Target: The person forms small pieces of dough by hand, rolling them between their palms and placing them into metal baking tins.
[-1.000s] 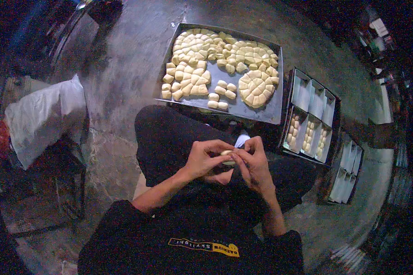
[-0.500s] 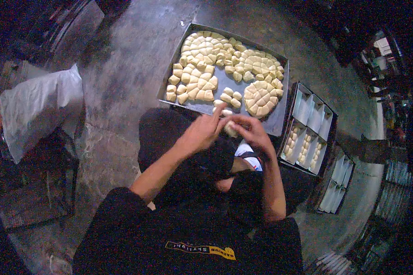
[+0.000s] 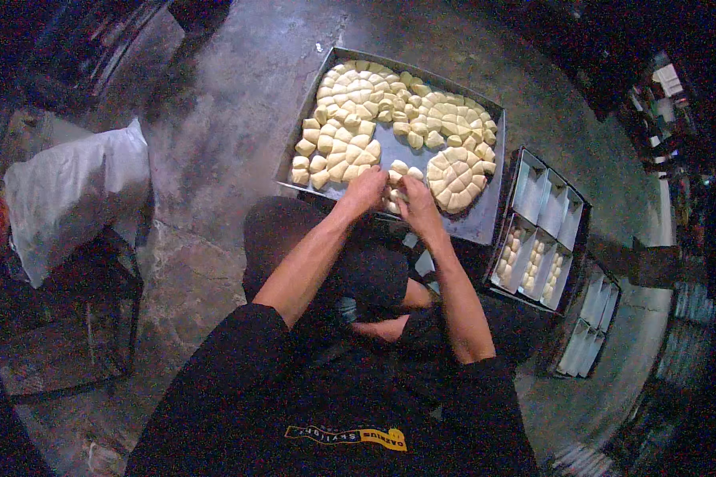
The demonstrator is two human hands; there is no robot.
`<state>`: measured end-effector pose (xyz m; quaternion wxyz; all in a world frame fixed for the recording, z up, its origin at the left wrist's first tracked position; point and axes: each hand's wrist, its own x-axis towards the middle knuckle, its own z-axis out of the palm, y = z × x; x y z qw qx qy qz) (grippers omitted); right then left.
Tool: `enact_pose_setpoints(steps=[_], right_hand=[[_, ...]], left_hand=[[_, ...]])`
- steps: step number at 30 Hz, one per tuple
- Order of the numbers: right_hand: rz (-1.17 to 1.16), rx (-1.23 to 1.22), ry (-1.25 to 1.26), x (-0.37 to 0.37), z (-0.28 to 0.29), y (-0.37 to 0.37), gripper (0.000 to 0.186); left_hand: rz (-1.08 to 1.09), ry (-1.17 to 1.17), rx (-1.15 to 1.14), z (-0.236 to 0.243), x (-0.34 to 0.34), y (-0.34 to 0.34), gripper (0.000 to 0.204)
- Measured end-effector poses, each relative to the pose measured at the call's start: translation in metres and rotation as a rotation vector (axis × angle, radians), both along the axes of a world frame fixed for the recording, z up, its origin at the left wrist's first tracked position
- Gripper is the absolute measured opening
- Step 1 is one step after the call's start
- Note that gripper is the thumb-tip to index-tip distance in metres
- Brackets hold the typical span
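A wide metal tray (image 3: 485, 226) holds many pale dough pieces, with a round scored slab of dough (image 3: 458, 180) at its right and a larger group of cut dough pieces (image 3: 346, 149) on the left. Near the front edge, my two hands meet over a small cluster of smooth dough pieces (image 3: 398, 168). My left hand (image 3: 366, 191) has its fingers bent in against the cluster's left side. From the right, my right hand (image 3: 418, 207) closes its fingers and thumb on a dough piece there. The fingertips partly cover the pieces between them.
At the right stands a dark tray of narrow pans (image 3: 550, 205); its nearer pans contain rows of dough pieces. Another set of pans (image 3: 590, 322) lies beyond it. A white sack (image 3: 79, 191) rests on a dark stand at the left. My bent legs are close to the tray.
Both hands have moved forward from above my lap into the tray's front part. The dough piece that was between them over my lap is now down among the cluster or hidden by fingers.
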<state>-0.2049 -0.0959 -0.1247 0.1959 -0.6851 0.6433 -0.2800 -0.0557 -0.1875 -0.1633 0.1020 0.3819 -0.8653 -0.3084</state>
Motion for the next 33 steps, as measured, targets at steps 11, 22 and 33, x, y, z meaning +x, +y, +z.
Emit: enact_pose_setpoints(steps=[11,22,33], right_hand=[[0.222,0.106,0.141,-0.007,0.019,-0.009,0.043],[0.396,0.213,0.221,-0.001,-0.019,-0.037,0.038],[-0.288,-0.049,-0.808,-0.195,0.006,-0.029,0.041]], left_hand=[[0.042,0.182,0.278,0.032,0.010,0.002,0.057],[0.442,0.530,0.259,0.037,0.012,-0.021,0.058],[0.448,0.652,0.224,0.062,0.010,-0.013,0.048]])
